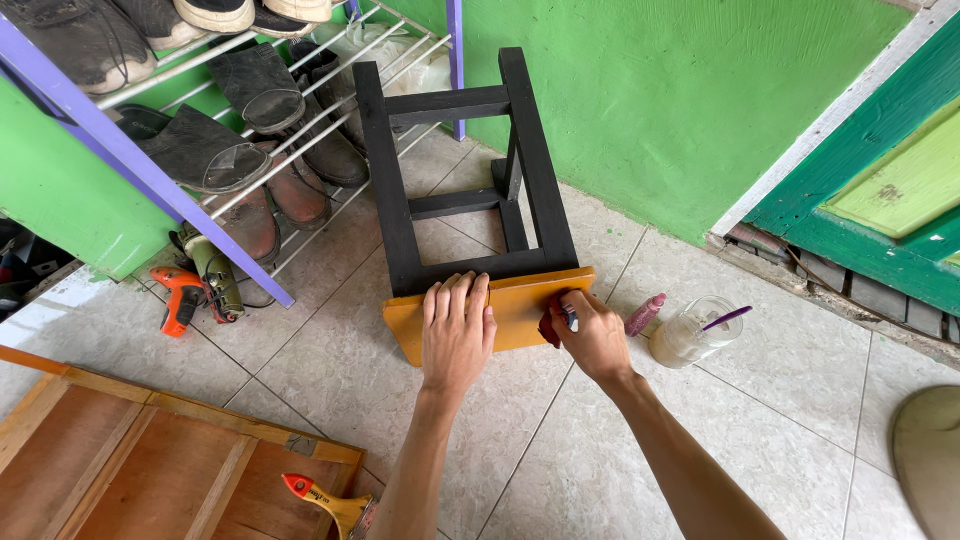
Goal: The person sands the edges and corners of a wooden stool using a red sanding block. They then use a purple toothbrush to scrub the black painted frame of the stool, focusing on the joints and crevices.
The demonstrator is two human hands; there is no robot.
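we are pressing our left hand (457, 335) flat, fingers spread, on the smooth orange seat of the stool (470, 215), which is lying on its side on the glossy tiled floor (760, 420), its black square legs pointing away toward the shoe rack (200, 190). our right hand (592, 335) is pinching a small brush (562, 320) against the seat's edge.
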